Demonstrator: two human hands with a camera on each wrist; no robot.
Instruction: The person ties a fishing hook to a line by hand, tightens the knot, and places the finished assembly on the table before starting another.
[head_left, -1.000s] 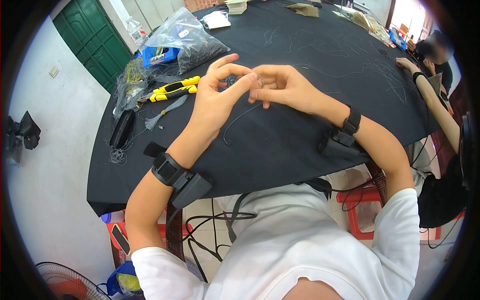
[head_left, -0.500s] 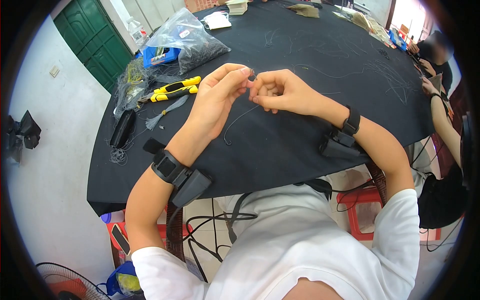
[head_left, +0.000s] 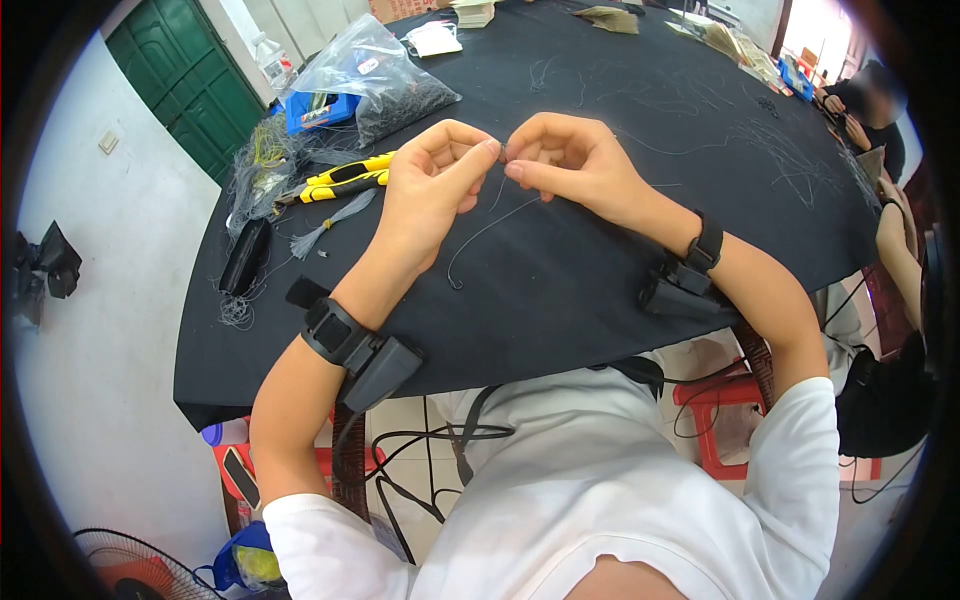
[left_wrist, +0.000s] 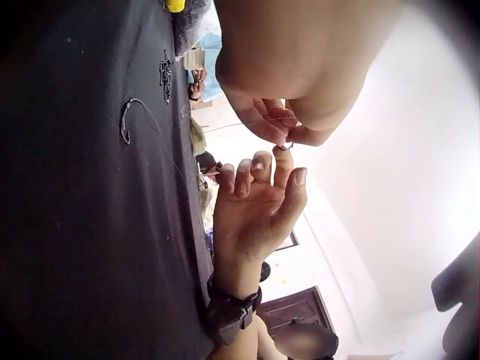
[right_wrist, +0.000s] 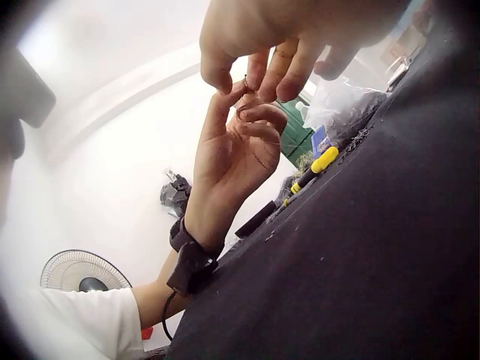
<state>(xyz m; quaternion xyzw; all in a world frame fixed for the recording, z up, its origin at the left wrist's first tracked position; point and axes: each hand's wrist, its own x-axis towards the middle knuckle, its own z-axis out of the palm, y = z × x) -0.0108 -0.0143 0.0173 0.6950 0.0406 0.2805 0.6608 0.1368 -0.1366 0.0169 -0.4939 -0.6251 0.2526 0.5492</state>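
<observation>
Both hands meet above the black-covered table (head_left: 560,290). My left hand (head_left: 440,180) pinches a small dark hook (left_wrist: 287,146) between thumb and forefinger, and part of it is hidden by the fingertips. A thin line (head_left: 497,193) hangs below the fingers and also crosses the left palm in the right wrist view. My right hand (head_left: 585,165) has its forefinger tip right at the hook, with the thumb standing apart from it in the left wrist view. On the cloth below lies another length of line (head_left: 470,243) with a curled end.
Yellow-and-black pliers (head_left: 345,180), a tied bundle of grey line (head_left: 335,225) and a black case (head_left: 247,258) lie at the left. Behind them are a tangle of line (head_left: 255,180) and a clear bag (head_left: 400,100) of dark pieces. Another person (head_left: 870,110) sits at the right.
The hands came together, parted slightly, and now meet fingertip to fingertip with the right hand a little higher. A thin line now shows hanging under the left fingers.
</observation>
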